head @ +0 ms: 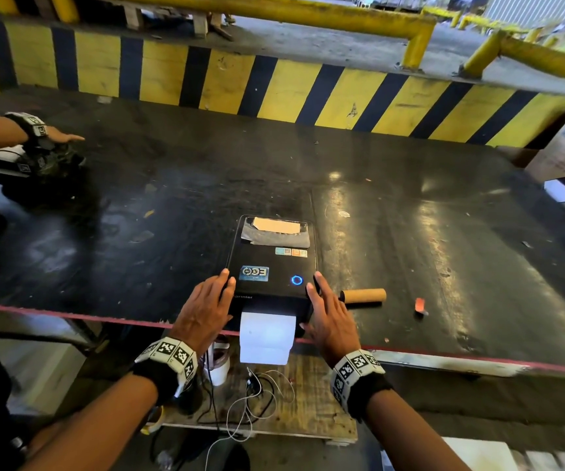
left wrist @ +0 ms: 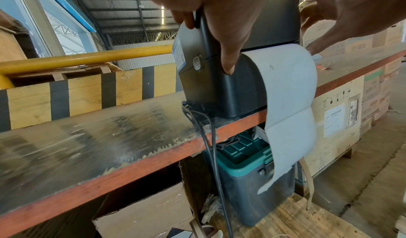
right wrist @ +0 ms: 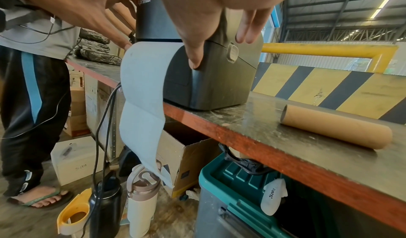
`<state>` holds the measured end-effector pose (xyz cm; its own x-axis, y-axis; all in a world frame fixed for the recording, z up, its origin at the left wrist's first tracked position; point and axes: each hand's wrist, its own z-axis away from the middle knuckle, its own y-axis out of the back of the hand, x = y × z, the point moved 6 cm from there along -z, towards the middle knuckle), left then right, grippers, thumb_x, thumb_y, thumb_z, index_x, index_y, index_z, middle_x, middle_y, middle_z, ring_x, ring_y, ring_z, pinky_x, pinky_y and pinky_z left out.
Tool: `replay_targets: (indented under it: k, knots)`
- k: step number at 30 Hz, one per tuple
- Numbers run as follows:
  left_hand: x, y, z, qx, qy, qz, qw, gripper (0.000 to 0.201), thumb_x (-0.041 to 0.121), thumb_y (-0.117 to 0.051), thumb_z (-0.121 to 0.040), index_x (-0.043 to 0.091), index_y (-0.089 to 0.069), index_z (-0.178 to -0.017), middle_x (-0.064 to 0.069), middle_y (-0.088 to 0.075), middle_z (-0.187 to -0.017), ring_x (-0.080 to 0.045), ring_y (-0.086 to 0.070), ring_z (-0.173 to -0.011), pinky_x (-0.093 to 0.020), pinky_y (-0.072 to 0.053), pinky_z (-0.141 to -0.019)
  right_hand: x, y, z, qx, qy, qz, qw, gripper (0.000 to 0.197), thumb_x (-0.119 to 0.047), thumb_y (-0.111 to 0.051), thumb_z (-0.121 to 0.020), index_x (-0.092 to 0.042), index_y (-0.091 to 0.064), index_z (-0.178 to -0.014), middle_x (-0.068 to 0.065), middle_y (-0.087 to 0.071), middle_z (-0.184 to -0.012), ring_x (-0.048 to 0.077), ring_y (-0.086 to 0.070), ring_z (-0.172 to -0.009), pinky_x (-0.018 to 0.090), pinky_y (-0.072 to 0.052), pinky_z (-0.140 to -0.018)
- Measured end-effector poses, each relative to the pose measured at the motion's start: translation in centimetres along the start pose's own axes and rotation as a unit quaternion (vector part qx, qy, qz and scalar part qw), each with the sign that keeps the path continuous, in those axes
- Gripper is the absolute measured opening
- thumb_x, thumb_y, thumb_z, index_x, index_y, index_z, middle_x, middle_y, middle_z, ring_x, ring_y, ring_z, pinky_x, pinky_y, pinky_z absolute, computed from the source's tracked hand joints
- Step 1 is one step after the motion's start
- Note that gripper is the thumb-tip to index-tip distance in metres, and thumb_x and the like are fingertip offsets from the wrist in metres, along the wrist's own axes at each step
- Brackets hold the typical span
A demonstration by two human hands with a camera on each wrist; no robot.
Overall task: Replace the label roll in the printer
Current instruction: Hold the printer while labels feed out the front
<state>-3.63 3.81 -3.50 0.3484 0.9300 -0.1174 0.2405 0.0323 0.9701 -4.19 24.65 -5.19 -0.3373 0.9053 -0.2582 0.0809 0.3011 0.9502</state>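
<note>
The printer (head: 271, 266) is flanked by both hands at the near edge of the surface (head: 410, 232). The left hand (head: 202, 309) is laid against its left side and the right hand (head: 330, 317) against its right side, fingers straight and spread in each case, pressed to the casing rather than curled round it. Between the two hands a white label strip (head: 267, 334) is fed out of the front slot and hangs down past the surface edge. An empty cardboard core (head: 363, 296) lies just to the right of the right hand, so the new roll is judged to be already inside and the lid closed.

Several faults could follow from here. If the lid has not latched on both sides, the strip could be fed crooked or jammed. The printer sits right at the edge, so a push toward the person could tip it off. The hanging strip could be caught on the items below and torn.

The word "printer" can be read on the front casing, its first letter hidden. Stickers on the lid are too small to read. In the right wrist view a hanging tag (right wrist: 273, 195) below the surface bears handwriting that seems to read "JS0011".
</note>
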Motion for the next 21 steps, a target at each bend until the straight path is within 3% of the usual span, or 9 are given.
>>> replay_targets:
  k: [5, 11, 21]
  knots:
    - [0.07, 0.14, -0.03, 0.001, 0.001, 0.001, 1.000, 0.097, 0.028, -0.093, -0.041, -0.003, -0.042, -0.117, -0.028, -0.064, -0.112, -0.036, -0.067, -0.095, -0.042, -0.058, -0.077, -0.26, 0.16, 0.04, -0.012, -0.006, 0.000, 1.000, 0.079, -0.017, -0.071, -0.080, -0.006, -0.025, -0.144, 0.013, -0.010, -0.157, 0.032, -0.034, -0.137, 0.041, -0.033, -0.109]
    - [-0.13, -0.29, -0.13, -0.004, 0.001, 0.008, 1.000, 0.097, 0.027, -0.093, -0.041, -0.003, -0.041, -0.118, -0.028, -0.063, -0.113, -0.036, -0.066, -0.096, -0.043, -0.058, -0.077, -0.34, 0.23, -0.02, -0.034, -0.019, -0.007, 0.999, 0.078, -0.019, -0.066, -0.084, -0.008, -0.020, -0.145, 0.011, -0.003, -0.159, 0.032, -0.035, -0.136, 0.040, -0.033, -0.110]
    - [-0.15, -0.19, -0.12, -0.003, 0.001, 0.016, 1.000, 0.098, 0.027, -0.093, -0.041, -0.003, -0.040, -0.119, -0.028, -0.063, -0.114, -0.036, -0.066, -0.096, -0.042, -0.059, -0.077, -0.53, 0.57, 0.11, -0.053, -0.033, -0.034, 0.998, 0.078, -0.017, -0.063, -0.087, -0.010, -0.014, -0.147, 0.007, 0.006, -0.159, 0.028, -0.044, -0.129, 0.036, -0.041, -0.105]
